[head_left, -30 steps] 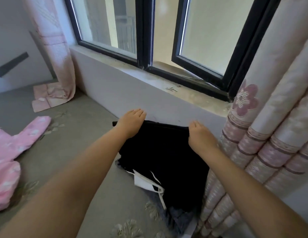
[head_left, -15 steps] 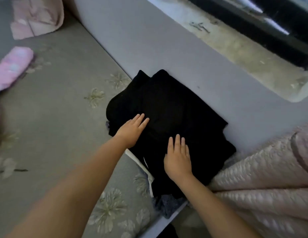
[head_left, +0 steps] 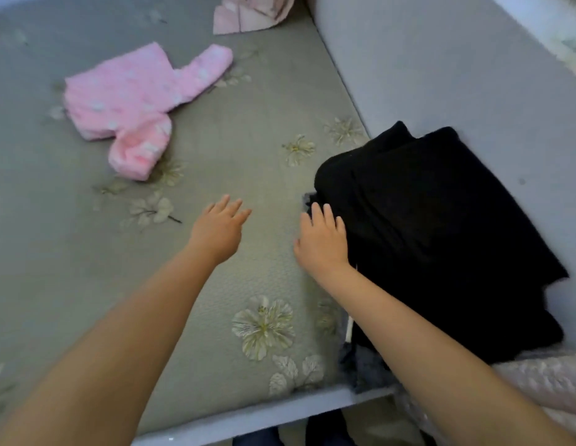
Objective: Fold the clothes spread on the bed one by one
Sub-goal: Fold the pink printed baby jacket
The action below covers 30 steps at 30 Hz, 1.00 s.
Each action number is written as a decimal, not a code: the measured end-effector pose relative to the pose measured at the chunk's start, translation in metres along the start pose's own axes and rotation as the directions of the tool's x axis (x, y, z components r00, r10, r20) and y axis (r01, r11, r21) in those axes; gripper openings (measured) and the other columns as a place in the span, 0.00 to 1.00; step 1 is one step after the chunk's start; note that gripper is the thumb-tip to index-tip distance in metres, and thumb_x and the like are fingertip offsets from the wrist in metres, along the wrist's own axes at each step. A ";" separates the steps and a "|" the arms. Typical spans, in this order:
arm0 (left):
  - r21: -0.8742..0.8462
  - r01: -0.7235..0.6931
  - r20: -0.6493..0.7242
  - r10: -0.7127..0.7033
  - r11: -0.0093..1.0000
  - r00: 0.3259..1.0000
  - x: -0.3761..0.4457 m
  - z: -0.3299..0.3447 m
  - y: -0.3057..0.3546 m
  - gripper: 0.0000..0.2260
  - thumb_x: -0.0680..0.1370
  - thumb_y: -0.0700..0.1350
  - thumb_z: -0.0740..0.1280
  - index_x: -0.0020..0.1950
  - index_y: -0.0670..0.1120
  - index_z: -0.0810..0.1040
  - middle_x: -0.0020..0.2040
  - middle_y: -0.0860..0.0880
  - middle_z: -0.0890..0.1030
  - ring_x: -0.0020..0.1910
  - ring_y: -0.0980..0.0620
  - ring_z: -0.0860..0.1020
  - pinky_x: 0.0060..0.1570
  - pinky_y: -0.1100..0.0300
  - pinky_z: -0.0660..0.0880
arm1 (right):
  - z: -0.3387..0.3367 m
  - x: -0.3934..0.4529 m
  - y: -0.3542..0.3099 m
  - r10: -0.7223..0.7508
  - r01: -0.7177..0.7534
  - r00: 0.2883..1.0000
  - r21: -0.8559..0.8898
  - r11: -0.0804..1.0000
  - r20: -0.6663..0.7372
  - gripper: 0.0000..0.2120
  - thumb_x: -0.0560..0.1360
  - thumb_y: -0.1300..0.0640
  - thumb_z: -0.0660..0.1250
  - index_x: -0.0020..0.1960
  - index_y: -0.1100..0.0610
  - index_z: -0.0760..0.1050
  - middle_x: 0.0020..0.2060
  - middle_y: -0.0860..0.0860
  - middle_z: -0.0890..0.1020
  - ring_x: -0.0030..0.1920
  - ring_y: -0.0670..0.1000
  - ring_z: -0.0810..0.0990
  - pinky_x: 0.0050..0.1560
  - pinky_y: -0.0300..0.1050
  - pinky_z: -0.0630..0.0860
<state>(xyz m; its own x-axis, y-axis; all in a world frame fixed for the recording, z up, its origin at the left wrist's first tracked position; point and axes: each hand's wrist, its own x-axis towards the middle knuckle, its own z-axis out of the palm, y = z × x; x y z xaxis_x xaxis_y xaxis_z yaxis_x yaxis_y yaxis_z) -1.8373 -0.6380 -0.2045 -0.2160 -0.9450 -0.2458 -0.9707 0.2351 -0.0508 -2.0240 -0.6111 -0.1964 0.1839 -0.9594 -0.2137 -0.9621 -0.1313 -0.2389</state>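
No writing or label can be read on any item. At the far left of the grey flowered bed cover (head_left: 87,252), a pink fleece garment with white dots (head_left: 132,101) lies spread out, one sleeve pointing to the upper right and the other folded down toward the person. Behind it, at the top edge, the hem of a pink curtain (head_left: 248,14) rests on the bed. The left hand (head_left: 219,230) is over the bare cover with straight, slightly spread fingers and holds nothing. Just to its right, the right hand (head_left: 322,239) is also flat, and its fingertips touch the left edge of the folded black garment (head_left: 441,226). This garment sits on a small pile against the grey wall (head_left: 441,75). At the lower right corner a pink quilted fabric (head_left: 543,381) appears.
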 end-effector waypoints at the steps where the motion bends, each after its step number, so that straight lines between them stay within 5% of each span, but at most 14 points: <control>1: -0.007 0.076 -0.009 -0.076 0.997 0.997 -0.015 0.002 -0.025 0.21 0.80 0.43 0.53 0.74 0.48 0.58 0.75 0.47 0.55 0.74 0.47 0.52 0.70 0.54 0.50 | 0.004 0.010 -0.022 -0.062 0.062 0.998 -0.005 0.998 0.019 0.26 0.78 0.54 0.56 0.72 0.62 0.55 0.74 0.58 0.54 0.74 0.58 0.49 0.72 0.56 0.50; 5: -0.012 0.338 0.011 -0.337 0.941 0.941 -0.070 0.020 -0.127 0.21 0.80 0.43 0.54 0.73 0.46 0.58 0.75 0.46 0.57 0.74 0.46 0.54 0.69 0.54 0.52 | 0.027 0.046 -0.112 -0.241 0.244 0.968 -0.034 0.969 0.075 0.24 0.77 0.54 0.56 0.70 0.62 0.60 0.73 0.58 0.58 0.74 0.58 0.52 0.71 0.56 0.52; 10: -0.088 0.529 0.093 -0.522 0.844 0.848 -0.118 0.059 -0.249 0.21 0.80 0.45 0.55 0.73 0.44 0.58 0.74 0.44 0.57 0.74 0.45 0.53 0.69 0.52 0.55 | 0.065 0.104 -0.219 -0.287 0.296 0.951 -0.076 0.952 0.114 0.21 0.76 0.51 0.58 0.66 0.61 0.65 0.66 0.58 0.69 0.70 0.56 0.61 0.67 0.52 0.60; 17: -0.127 0.518 0.175 -0.495 0.846 0.851 -0.093 0.142 -0.374 0.23 0.81 0.50 0.51 0.74 0.44 0.53 0.75 0.44 0.54 0.74 0.47 0.51 0.71 0.54 0.52 | 0.140 0.203 -0.318 -0.169 0.189 0.969 -0.101 0.977 0.178 0.21 0.77 0.51 0.59 0.66 0.60 0.65 0.66 0.57 0.68 0.69 0.56 0.63 0.66 0.52 0.62; 24: -0.338 0.522 0.246 -0.462 0.783 0.852 -0.017 0.247 -0.397 0.26 0.80 0.53 0.51 0.75 0.43 0.50 0.76 0.44 0.49 0.75 0.47 0.47 0.71 0.53 0.48 | 0.195 0.286 -0.343 -0.234 0.247 0.968 -0.189 0.950 0.091 0.26 0.76 0.51 0.61 0.70 0.59 0.60 0.69 0.56 0.66 0.68 0.55 0.63 0.65 0.50 0.63; 30: -0.399 0.517 0.130 -0.511 0.757 0.850 -0.005 0.297 -0.394 0.40 0.68 0.62 0.33 0.75 0.42 0.52 0.76 0.44 0.51 0.75 0.48 0.47 0.70 0.56 0.40 | 0.219 0.355 -0.350 -0.311 0.322 0.947 -0.284 0.903 0.083 0.38 0.74 0.50 0.65 0.75 0.58 0.47 0.75 0.58 0.51 0.74 0.57 0.52 0.71 0.53 0.54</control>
<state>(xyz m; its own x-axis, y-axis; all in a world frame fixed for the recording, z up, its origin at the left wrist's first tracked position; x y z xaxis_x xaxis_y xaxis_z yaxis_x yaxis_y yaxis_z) -1.4220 -0.6584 -0.4705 0.3265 -0.8934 -0.3087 -0.8891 -0.4011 0.2206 -1.5774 -0.8514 -0.3962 0.4903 -0.8467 -0.2065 -0.8669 -0.4983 -0.0150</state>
